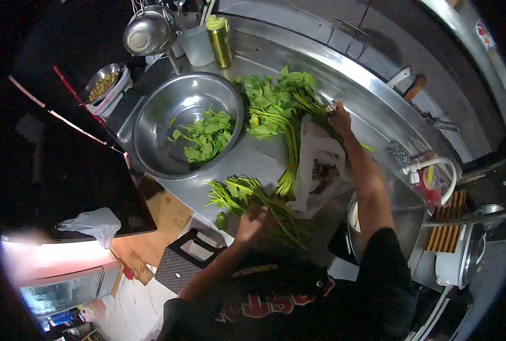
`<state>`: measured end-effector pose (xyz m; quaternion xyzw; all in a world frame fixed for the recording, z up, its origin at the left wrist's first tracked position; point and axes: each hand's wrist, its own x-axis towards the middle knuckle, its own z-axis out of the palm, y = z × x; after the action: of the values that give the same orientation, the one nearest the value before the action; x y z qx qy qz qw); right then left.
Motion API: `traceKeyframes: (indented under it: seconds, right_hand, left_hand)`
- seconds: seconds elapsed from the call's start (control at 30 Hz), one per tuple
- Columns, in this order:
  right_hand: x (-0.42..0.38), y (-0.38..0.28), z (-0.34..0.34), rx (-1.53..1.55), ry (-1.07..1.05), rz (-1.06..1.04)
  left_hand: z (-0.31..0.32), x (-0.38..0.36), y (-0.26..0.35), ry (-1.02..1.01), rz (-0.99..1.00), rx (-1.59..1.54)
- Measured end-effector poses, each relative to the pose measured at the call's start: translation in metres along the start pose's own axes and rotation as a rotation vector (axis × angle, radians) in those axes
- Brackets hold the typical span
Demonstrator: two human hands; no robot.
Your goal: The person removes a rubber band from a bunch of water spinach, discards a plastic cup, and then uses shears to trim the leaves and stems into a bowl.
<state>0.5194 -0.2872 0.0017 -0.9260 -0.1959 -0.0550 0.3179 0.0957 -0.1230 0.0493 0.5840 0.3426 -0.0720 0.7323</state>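
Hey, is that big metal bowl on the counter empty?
No, a clump of leafy greens lies inside the stainless-steel bowl, toward one side of it.

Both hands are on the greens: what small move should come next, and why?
Probably draw a few stems from the far bunch of leafy greens toward the left hand: the right hand is at that bunch's stems, the left is at the near pile of greens, and the steel basin appears to have room.
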Motion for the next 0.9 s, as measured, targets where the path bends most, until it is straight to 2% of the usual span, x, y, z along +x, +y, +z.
traceKeyframes:
  seconds: [0.03, 0.1, 0.17, 0.23, 0.3, 0.33, 0.37, 0.43, 0.47, 0.5, 0.53, 0.57, 0.63, 0.7, 0.73, 0.77, 0.8, 0.9]
  right_hand:
    - [0.000, -0.001, 0.003, 0.004, -0.003, -0.004]
    - [-0.002, -0.005, 0.007, -0.199, 0.151, -0.046]
    - [0.005, -0.010, 0.000, -0.189, 0.141, 0.022]
    - [0.019, -0.020, -0.012, -0.180, 0.132, 0.088]
    - [0.034, -0.033, -0.034, -0.114, 0.320, -0.025]
    - [0.039, -0.044, -0.049, -0.117, 0.323, -0.026]
    - [0.043, -0.059, -0.065, 0.050, 0.305, -0.058]
    - [0.056, -0.078, -0.087, 0.280, 0.218, -0.080]
    - [0.043, -0.114, -0.109, 0.392, 0.138, 0.017]
    - [0.022, -0.155, -0.131, 0.504, 0.053, 0.114]
    - [0.015, -0.167, -0.135, 0.634, -0.009, 0.091]
    - [0.002, -0.183, -0.138, 0.634, -0.020, 0.079]
    - [-0.034, -0.222, -0.136, 0.868, -0.047, 0.029]
    - [-0.074, -0.251, -0.127, 1.262, -0.216, 0.148]
    - [-0.093, -0.260, -0.117, 1.155, -0.246, 0.134]
    - [-0.112, -0.267, -0.104, 1.048, -0.275, 0.120]
    - [-0.130, -0.274, -0.088, 1.088, -0.280, 0.077]
    - [-0.166, -0.284, -0.037, 1.170, -0.335, 0.069]
  left_hand:
    - [-0.003, 0.002, -0.006, -0.007, 0.042, -0.031]
    - [-0.009, -0.001, -0.003, -0.016, 0.061, 0.037]
    - [-0.013, -0.003, 0.002, -0.026, 0.087, 0.109]
    - [-0.017, -0.001, 0.000, 0.043, 0.339, 0.211]
    - [-0.026, 0.002, 0.006, 0.020, 0.315, 0.229]
    - [-0.028, 0.004, 0.011, -0.004, 0.289, 0.244]
    - [-0.025, 0.004, 0.019, -0.006, 0.292, 0.239]
    - [-0.021, 0.004, 0.042, -0.052, 0.162, -0.119]
    - [-0.018, 0.008, 0.051, -0.056, 0.271, -0.100]
    - [-0.015, 0.013, 0.062, -0.046, 0.277, -0.109]
    - [-0.012, 0.020, 0.074, -0.030, 0.434, -0.087]
    - [-0.009, 0.027, 0.088, -0.012, 0.590, -0.063]
    - [-0.002, 0.028, 0.127, -0.017, 0.666, -0.040]
    - [0.001, 0.033, 0.158, -0.003, 0.703, -0.003]
    - [0.002, 0.032, 0.173, 0.016, 0.702, -0.008]
    - [0.002, 0.031, 0.186, -0.095, 0.581, -0.300]
    - [-0.001, 0.030, 0.191, -0.205, 0.455, -0.588]
    - [-0.021, 0.026, 0.187, -0.108, 0.508, -0.679]
